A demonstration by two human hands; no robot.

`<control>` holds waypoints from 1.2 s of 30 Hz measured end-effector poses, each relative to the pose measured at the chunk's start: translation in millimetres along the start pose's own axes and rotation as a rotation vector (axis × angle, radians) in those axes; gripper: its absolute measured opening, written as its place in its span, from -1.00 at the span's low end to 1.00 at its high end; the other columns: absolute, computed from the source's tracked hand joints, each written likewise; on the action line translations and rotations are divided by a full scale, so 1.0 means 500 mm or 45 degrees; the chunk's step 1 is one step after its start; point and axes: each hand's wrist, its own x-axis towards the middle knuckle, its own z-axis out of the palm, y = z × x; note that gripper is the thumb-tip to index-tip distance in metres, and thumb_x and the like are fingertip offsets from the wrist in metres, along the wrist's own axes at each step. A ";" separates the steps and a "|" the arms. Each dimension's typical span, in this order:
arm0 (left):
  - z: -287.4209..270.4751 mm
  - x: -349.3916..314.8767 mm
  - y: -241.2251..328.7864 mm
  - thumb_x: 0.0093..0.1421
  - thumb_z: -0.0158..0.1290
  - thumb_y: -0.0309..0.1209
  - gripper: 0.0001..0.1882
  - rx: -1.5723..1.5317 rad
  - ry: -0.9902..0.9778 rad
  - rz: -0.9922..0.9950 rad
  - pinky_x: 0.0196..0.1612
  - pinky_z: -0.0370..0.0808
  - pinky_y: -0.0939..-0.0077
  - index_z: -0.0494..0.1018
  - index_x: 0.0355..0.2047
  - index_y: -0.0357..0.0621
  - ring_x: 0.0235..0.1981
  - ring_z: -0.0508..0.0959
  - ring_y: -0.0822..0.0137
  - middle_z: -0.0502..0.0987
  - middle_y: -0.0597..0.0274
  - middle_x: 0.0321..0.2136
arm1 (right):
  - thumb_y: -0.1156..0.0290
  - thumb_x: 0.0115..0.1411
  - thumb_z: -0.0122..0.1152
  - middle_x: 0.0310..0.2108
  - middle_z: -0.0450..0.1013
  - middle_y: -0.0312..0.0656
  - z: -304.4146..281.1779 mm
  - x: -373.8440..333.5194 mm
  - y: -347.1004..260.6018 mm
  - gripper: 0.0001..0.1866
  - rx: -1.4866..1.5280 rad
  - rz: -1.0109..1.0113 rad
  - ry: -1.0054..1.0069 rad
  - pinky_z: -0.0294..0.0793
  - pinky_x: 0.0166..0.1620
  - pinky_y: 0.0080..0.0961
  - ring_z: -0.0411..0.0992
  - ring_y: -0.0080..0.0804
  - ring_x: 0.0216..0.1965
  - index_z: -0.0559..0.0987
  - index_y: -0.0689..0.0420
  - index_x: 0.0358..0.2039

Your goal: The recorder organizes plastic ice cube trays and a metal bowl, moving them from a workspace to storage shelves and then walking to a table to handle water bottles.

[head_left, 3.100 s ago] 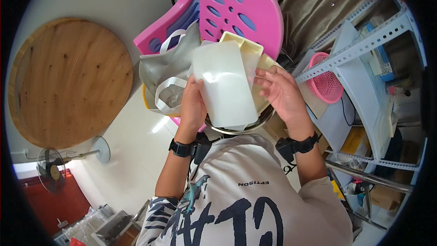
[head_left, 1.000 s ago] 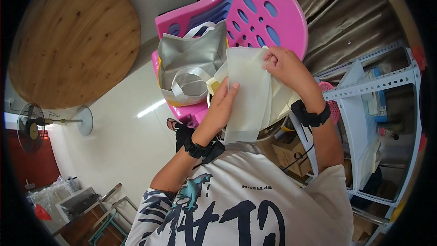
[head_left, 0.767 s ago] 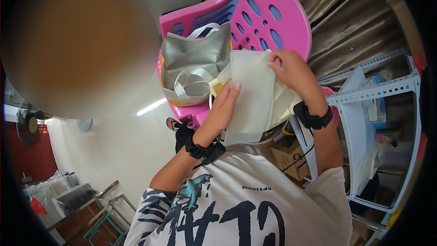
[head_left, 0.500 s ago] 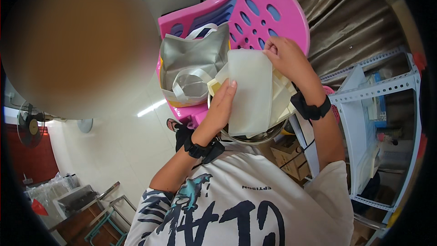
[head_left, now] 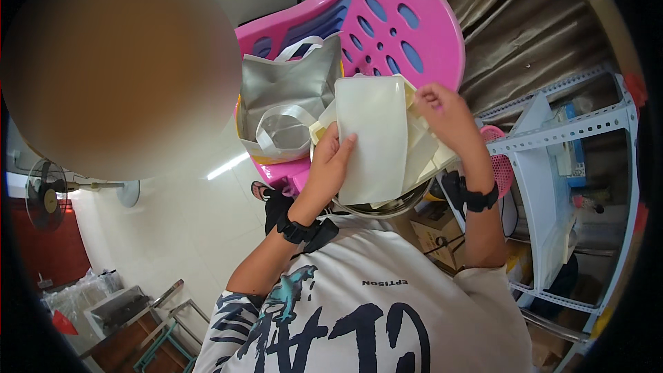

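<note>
A flat, rectangular, translucent white plastic lid is held upright in my left hand, with the thumb across its face and the fingers behind. To the right of its upper corner is my right hand, apart from the lid, its fingers loosely curled with nothing visible in them. Behind and below the lid, cream-coloured plastic pieces rest in a round metal basin; the lid hides much of them. Just left of the basin stands a silver-lined bag with white handles, its mouth gaping.
A pink plastic chair with blue showing through its holes supports the bag. At right are a pale metal shelf rack, a pink mesh basket and a brown curtain. A cardboard box sits below; a fan stands far left.
My right hand has let go of the lid's upper right corner and moved right and slightly down. The left hand keeps hold of the lid, which sits slightly further left in view.
</note>
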 end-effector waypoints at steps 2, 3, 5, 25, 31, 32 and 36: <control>0.000 0.001 -0.001 0.38 -0.10 -0.38 -0.64 -0.011 0.011 -0.008 0.03 0.40 0.53 0.28 0.13 -0.25 -0.04 0.48 0.48 0.49 0.20 -0.02 | 0.35 0.14 0.29 -0.45 0.50 -0.18 0.000 -0.034 -0.007 -0.69 0.057 0.132 -0.223 0.44 -0.27 -0.49 0.43 -0.47 -0.41 0.53 0.27 -0.17; 0.005 0.003 0.001 0.37 -0.10 -0.39 -0.64 -0.043 0.023 -0.010 0.03 0.41 0.52 0.28 0.13 -0.24 -0.04 0.48 0.47 0.49 0.20 -0.02 | 0.43 0.15 0.27 -0.48 0.43 -0.34 0.001 -0.043 -0.005 -0.65 0.107 0.140 -0.238 0.35 -0.32 -0.68 0.31 -0.69 -0.43 0.49 0.32 -0.08; 0.012 0.001 0.006 0.37 -0.10 -0.39 -0.64 -0.073 0.023 -0.020 0.04 0.41 0.52 0.27 0.14 -0.24 -0.04 0.49 0.46 0.49 0.20 -0.01 | 0.45 0.15 0.27 -0.49 0.43 -0.37 -0.007 -0.057 0.005 -0.68 0.149 0.172 -0.254 0.32 -0.34 -0.72 0.29 -0.72 -0.45 0.51 0.32 -0.10; 0.023 0.005 0.008 0.39 -0.14 -0.34 -0.68 -0.030 0.144 0.089 0.08 0.36 0.49 0.26 0.07 -0.22 -0.04 0.43 0.44 0.44 0.19 -0.04 | 0.66 0.15 0.18 -0.47 0.42 -0.37 -0.094 -0.125 -0.177 -0.89 0.199 -0.083 0.678 0.36 -0.43 -0.76 0.34 -0.75 -0.45 0.55 0.23 -0.29; 0.036 -0.005 0.033 0.43 -0.31 -0.06 -0.52 -0.064 0.152 0.118 0.05 0.37 0.51 0.31 0.06 -0.21 -0.05 0.44 0.42 0.44 0.20 -0.05 | 0.64 0.05 0.19 -0.42 0.44 -0.14 0.127 -0.171 -0.133 -0.78 -0.027 -0.499 -0.030 0.43 -0.46 -0.51 0.41 -0.38 -0.54 0.54 0.23 -0.24; 0.038 -0.004 0.029 0.43 -0.31 -0.06 -0.52 -0.064 0.156 0.122 0.05 0.37 0.51 0.31 0.06 -0.21 -0.05 0.44 0.42 0.44 0.20 -0.05 | 0.64 0.04 0.20 -0.43 0.43 -0.12 0.151 -0.181 -0.126 -0.77 0.008 -0.447 -0.080 0.42 -0.46 -0.47 0.41 -0.33 -0.54 0.53 0.24 -0.23; 0.034 -0.003 0.037 0.42 -0.31 0.01 -0.46 -0.260 0.158 -0.056 -0.07 0.45 0.49 0.34 0.02 -0.23 -0.15 0.51 0.37 0.48 0.17 -0.13 | 0.63 0.03 0.22 -0.53 0.40 -0.11 0.167 -0.183 -0.131 -0.75 0.111 -0.300 -0.110 0.40 -0.48 -0.44 0.39 -0.31 -0.59 0.52 0.28 -0.22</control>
